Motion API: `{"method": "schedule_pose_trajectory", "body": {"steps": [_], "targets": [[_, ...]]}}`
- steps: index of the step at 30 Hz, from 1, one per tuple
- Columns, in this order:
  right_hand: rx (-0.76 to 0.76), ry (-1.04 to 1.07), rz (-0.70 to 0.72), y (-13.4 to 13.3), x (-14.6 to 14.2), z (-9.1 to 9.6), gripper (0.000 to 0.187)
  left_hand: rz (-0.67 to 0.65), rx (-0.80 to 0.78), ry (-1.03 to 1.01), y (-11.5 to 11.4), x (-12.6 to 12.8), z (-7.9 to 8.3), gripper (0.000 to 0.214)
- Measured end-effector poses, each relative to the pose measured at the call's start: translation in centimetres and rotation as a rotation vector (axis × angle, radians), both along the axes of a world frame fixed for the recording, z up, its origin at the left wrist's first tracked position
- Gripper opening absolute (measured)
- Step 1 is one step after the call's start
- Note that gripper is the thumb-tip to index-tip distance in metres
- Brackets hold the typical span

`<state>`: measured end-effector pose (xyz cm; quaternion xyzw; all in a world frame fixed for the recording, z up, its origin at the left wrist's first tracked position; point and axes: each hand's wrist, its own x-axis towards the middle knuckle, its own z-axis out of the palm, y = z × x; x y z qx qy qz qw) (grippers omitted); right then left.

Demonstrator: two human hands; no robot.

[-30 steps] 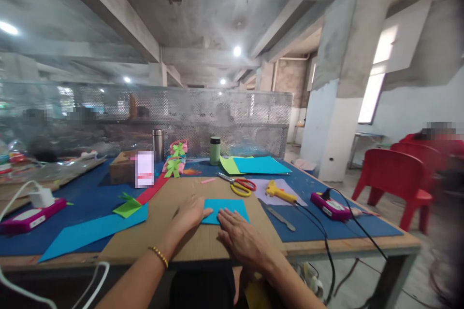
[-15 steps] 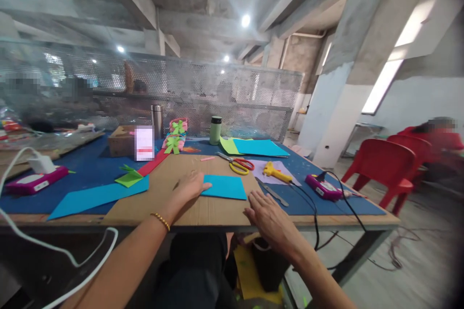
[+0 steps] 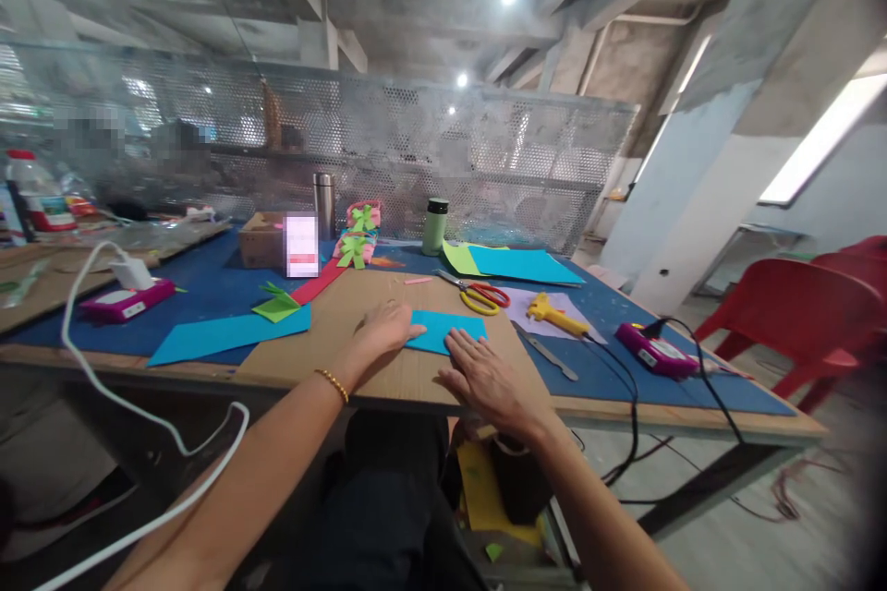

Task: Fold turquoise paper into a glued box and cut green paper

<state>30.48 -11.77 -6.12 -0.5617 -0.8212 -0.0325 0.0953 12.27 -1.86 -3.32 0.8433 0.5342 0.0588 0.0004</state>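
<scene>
A folded-looking rectangle of blue paper [image 3: 443, 330] lies flat on a sheet of brown cardboard [image 3: 394, 379]. My left hand [image 3: 388, 332] rests at its left end, palm down, with the thumb stretched over the paper's edge. Flat and with fingers extended, my right hand [image 3: 478, 371] has its fingertips on the paper's lower right part. Neither hand grips anything. Beyond the paper lie scissors [image 3: 485, 299] with red and yellow handles. To the right is a yellow glue gun [image 3: 554, 314] on lilac paper [image 3: 521, 307], with a metal blade-like tool [image 3: 551, 356] nearer me.
Left of the cardboard are a blue paper strip [image 3: 228, 334] and a green folded piece [image 3: 275, 307]. Behind stand a steel flask [image 3: 323, 203], a green bottle [image 3: 435, 229] and a cardboard box [image 3: 260, 242]. Purple power strips [image 3: 651, 351] and cables lie at both sides.
My right hand has moved left from the bare cardboard onto the blue paper. My left hand stays at the paper's left end. The view has turned slightly left and down.
</scene>
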Motion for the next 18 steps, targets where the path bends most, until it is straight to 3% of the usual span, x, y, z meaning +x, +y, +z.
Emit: {"method": "schedule_pose_trajectory", "body": {"steps": [9,18], "targets": [[0.028,0.008,0.013,0.5,0.3,-0.5,0.067,0.12,-0.042,-0.028,-0.7,1.5,-0.4,0.094],[0.043,0.013,0.027,0.4,0.3,-0.6,0.063,0.079,-0.062,-0.02,-0.3,0.0,-0.5,0.098]]}}
